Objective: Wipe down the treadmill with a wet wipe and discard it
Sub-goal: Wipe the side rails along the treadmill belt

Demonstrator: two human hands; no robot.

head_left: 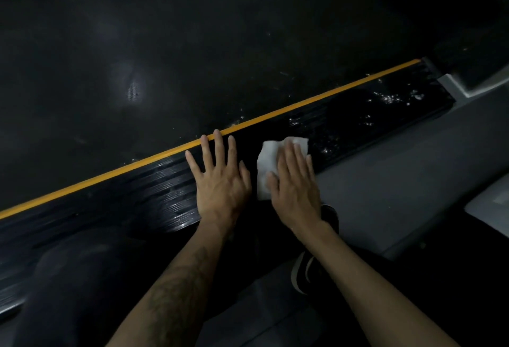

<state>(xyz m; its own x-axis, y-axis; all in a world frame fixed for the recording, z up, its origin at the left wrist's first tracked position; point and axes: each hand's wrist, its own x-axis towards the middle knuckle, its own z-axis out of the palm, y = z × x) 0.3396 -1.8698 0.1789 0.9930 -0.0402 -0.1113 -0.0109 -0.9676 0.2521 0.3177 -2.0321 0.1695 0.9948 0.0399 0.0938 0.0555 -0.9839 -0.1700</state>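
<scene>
Single view only, head-worn wide-angle camera; no second view to share scene with. Looks forward and steeply down, close over black ribbed side rail of treadmill (344, 115). Thin yellow edge stripe (275, 114) runs diagonally, lower left to upper right, so camera stands skewed to machine. Dark smooth running belt (192, 57) fills upper frame, farther off. Both forearms enter from bottom edge; left hand (220, 181) and right hand (296, 189) near centre. Grey floor (399, 181) at right.
</scene>
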